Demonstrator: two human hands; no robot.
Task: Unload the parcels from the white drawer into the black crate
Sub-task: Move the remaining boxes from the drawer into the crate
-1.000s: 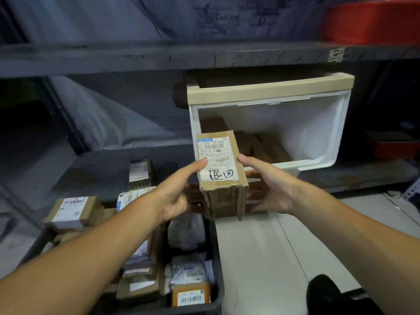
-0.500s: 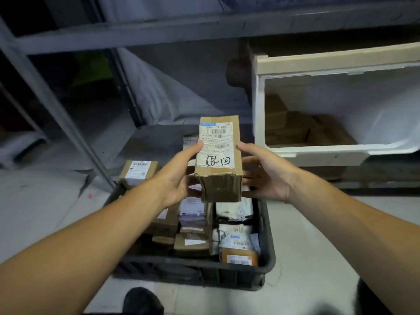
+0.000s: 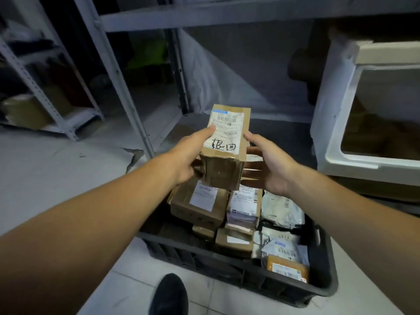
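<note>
**Parcel held over the crate, ready to go down**

The left hand (image 3: 188, 155) grips the brown cardboard parcel (image 3: 223, 153), its thumb pressed on the white shipping label and its fingers curled under the box's left side. The right hand (image 3: 266, 164) is on the other side with its fingers straight and spread; they appear to touch or support the box's right face from behind, though the contact itself is hidden by the box. The parcel is tilted, label up, with handwritten characters showing on it

It hangs above the far end of the black crate (image 3: 227, 262), just over the cardboard boxes and pale plastic mailers already lying inside. The white drawer (image 3: 336, 123) stands open at the right, well apart from the parcel, with more brown boxes dimly visible in it

Judging by this, the step in hand is the transfer of one parcel, at the point of placing it. The next move calls for lowering the box onto the pile, picking a flat spot so it does not slide off, then loosening the left hand's hold. After that the drawer still needs emptying
</note>
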